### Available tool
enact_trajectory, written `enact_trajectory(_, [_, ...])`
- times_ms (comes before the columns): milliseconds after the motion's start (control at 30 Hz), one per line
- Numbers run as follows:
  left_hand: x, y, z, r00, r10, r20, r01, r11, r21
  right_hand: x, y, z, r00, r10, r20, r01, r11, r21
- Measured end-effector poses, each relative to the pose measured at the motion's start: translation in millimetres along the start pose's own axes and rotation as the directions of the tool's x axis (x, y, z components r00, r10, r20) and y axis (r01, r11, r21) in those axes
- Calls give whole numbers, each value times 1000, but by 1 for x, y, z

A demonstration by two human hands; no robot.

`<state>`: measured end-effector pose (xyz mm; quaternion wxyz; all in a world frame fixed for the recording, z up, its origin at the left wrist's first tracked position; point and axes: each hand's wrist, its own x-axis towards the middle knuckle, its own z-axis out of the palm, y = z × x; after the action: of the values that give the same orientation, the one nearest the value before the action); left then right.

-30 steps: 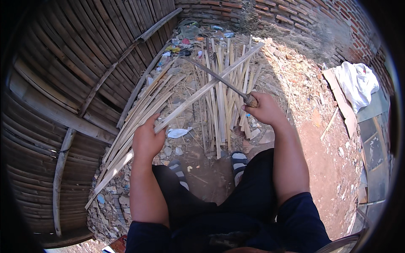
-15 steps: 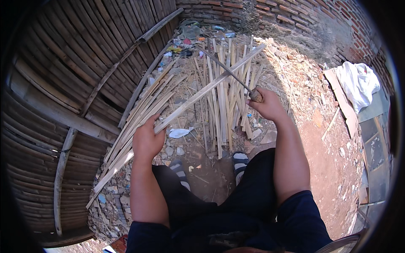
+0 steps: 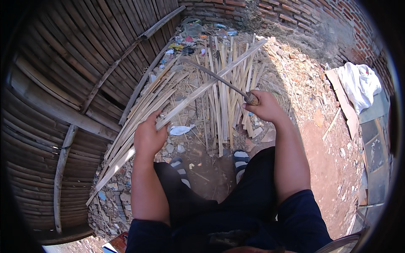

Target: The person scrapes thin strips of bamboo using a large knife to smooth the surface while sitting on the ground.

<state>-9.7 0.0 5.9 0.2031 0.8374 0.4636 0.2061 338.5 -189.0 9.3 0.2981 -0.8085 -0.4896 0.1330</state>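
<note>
My left hand [image 3: 149, 134] is closed around the near end of a long, pale wooden strip [image 3: 190, 97], which slants away to the upper right. In my right hand [image 3: 266, 108] is the stubby wooden handle of a long-bladed knife [image 3: 231, 86]. Its dark, narrow blade points to the upper left and crosses the strip near the strip's middle. Whether the edge bites into the wood cannot be made out. Below the strip, a bundle of similar pale strips [image 3: 222, 111] lies on the ground, and more strips [image 3: 141, 110] are piled beside my left hand.
A slatted bamboo wall [image 3: 50, 97] rises on the left, and a brick wall [image 3: 291, 19] closes the far side. Rubble and litter [image 3: 193, 30] cover the far ground. At right lie a white sack [image 3: 358, 86] and flat boards [image 3: 344, 103]. My sandalled feet [image 3: 240, 162] stand below.
The knife has shifted left and its blade now crosses the strip closer to my left hand. The strip's far end has risen slightly in view; my left hand stays nearly in place.
</note>
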Motion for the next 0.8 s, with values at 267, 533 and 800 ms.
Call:
enact_trajectory(267, [3, 1, 7, 1000, 6, 20, -6, 1000, -16, -11, -25, 3, 992, -28, 126, 46, 988, -149])
enact_trajectory(533, [-2, -4, 2, 1000, -2, -17, 2, 1000, 2, -1, -19, 7, 984, -101, 146, 111, 992, -63])
enact_trajectory(800, [3, -3, 2, 999, -8, -35, 8, 1000, 11, -6, 16, -18, 986, 140, -92, -140, 990, 7])
